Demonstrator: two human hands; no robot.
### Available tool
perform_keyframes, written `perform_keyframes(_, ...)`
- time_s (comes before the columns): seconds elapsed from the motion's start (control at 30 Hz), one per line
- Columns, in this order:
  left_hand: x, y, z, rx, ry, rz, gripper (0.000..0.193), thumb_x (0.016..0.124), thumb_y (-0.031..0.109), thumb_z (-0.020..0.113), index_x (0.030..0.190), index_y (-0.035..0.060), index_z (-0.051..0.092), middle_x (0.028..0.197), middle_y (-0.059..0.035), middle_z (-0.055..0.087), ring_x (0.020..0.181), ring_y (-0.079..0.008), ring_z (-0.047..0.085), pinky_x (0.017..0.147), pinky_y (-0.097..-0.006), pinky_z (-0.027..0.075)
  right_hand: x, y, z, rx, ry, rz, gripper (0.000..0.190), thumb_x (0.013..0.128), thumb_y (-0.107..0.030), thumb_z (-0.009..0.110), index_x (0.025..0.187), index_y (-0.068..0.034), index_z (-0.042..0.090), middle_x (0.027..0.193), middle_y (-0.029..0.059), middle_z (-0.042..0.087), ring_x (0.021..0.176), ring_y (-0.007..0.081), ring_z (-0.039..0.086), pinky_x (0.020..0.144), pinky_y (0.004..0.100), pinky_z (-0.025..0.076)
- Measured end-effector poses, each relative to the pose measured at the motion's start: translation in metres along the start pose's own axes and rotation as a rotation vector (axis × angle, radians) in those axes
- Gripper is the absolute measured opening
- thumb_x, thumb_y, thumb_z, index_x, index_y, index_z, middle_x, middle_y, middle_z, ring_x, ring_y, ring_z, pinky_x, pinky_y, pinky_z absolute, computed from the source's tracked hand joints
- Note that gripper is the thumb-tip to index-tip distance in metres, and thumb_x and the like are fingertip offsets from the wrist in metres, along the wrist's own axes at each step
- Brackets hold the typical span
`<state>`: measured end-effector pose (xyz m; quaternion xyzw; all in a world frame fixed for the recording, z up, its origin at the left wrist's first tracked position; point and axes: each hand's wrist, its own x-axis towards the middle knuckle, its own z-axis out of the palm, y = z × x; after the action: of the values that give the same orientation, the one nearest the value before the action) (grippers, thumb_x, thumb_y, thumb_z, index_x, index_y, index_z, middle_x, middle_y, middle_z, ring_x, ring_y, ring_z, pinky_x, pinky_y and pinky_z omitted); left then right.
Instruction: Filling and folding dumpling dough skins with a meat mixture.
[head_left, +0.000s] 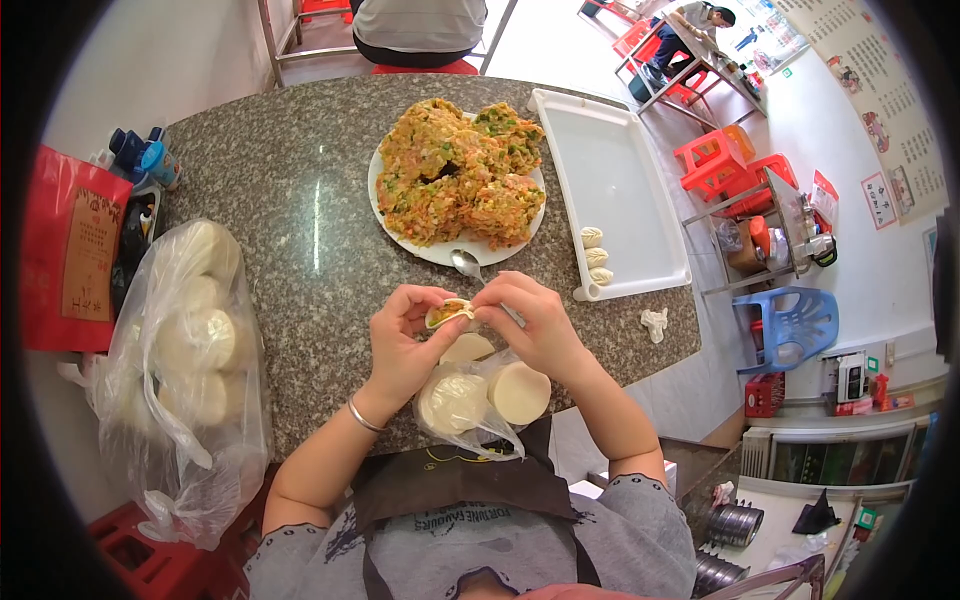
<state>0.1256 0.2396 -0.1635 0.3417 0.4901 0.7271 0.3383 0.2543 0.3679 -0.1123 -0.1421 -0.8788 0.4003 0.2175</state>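
Observation:
A partly folded dumpling (448, 312) with filling showing is held between my left hand (409, 334) and my right hand (529, 322), whose fingertips pinch its edge. A metal spoon (467, 264) runs from the plate's near edge under my right hand; whether that hand also grips it, I cannot tell. Beyond them, a white plate (379, 214) bears a big heap of chopped filling (457, 176). Below my hands lie a loose round wrapper (466, 348) and stacks of dough wrappers (519, 392), partly in a clear plastic bag (454, 405). Several pleated dumplings (597, 257) sit along the white tray's (679, 225) left side.
A large plastic bag of dough wrapper stacks (196, 360) stands at the left by a red paper bag (71, 262). Crumpled tissue (655, 325) lies on the granite table (300, 247) near its right edge. Beyond the table, one person (420, 30) sits; another (697, 26) leans over a table.

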Motion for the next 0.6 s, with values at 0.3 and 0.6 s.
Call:
perform_keyframes(0.3,0.002,0.003,0.002,-0.145,-0.028,0.019,0.021,0.083,-0.007,0.065,0.103,-0.0021,0.065,0.111,-0.0153,0.063,0.101,-0.0182,0.062,0.087,-0.0287,0.053,0.005,0.001,-0.009,0.070,-0.059,0.100,0.009,0.082,-0.008,0.066,0.086,-0.002,0.061,0.083,0.0104,0.059,0.082,0.0270,0.060,0.072,0.0359,0.048)
perform_keyframes(0.6,-0.001,0.003,-0.001,0.015,-0.028,0.032,0.016,0.083,-0.001,0.068,0.099,-0.0024,0.067,0.111,-0.0152,0.064,0.096,-0.0179,0.065,0.082,-0.0284,0.056,0.003,-0.003,0.000,-0.024,0.020,0.012,0.010,0.082,-0.010,0.067,0.086,-0.003,0.061,0.083,0.0095,0.059,0.082,0.0275,0.059,0.073,0.0365,0.047)
